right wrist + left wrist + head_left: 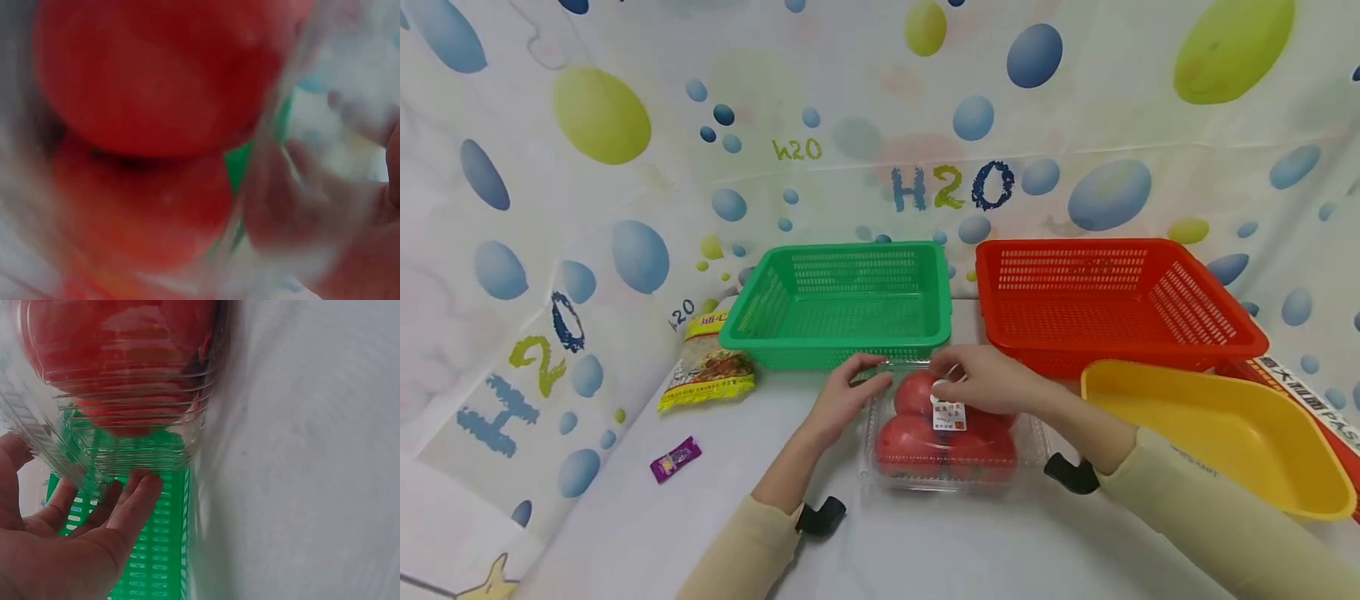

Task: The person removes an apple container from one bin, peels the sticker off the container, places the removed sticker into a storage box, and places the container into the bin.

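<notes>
Several red tomatoes (910, 442) sit inside a clear plastic box (940, 483) on the white table (940, 550), just in front of the green basket (835, 343). The left hand (844, 398) is partly spread, its nearly straight fingers touching the box's far left corner. The right hand (988, 379) lies over the lid beside a white label (950, 418), fingers bent; whether it grips the plastic cannot be told.

Makeshift booth, by its H2O-printed sheeting (850, 179) around a white table (925, 546).
</notes>
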The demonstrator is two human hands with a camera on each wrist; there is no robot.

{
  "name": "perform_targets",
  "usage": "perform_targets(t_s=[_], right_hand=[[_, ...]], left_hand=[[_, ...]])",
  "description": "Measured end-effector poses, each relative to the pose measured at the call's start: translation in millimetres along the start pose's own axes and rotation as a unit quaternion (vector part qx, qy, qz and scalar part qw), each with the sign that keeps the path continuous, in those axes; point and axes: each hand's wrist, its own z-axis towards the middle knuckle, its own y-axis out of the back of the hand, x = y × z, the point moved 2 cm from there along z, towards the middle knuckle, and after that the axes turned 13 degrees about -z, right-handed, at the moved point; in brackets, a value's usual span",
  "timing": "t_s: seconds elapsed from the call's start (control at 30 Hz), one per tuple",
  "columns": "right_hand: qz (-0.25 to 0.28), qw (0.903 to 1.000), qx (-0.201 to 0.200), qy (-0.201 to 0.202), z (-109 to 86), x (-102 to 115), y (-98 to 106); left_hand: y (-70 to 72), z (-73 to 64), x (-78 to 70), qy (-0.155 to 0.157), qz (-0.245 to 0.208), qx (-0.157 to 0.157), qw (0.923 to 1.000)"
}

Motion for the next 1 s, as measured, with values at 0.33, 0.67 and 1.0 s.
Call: perform_targets(t_s=[0.33,0.67,1.0], right_hand=[[-0.050,0.9987,-0.008,0.005,6.9,-2.5,-2.6],[-0.070,0.9974,-0.012,-0.010,9.9,-2.3,-5.4],[-0.010,0.9990,-0.039,0.019,-5.8,-2.4,4.4]], left_hand=[[-2.2,-1.2,0.8,0.009,-0.007,0.009,0.9999],[-2.5,-0.3,0.6,0.012,-0.001,0.012,0.9999],[-2.9,-2.4,2.7,0.018,-0.005,0.016,0.9997]])
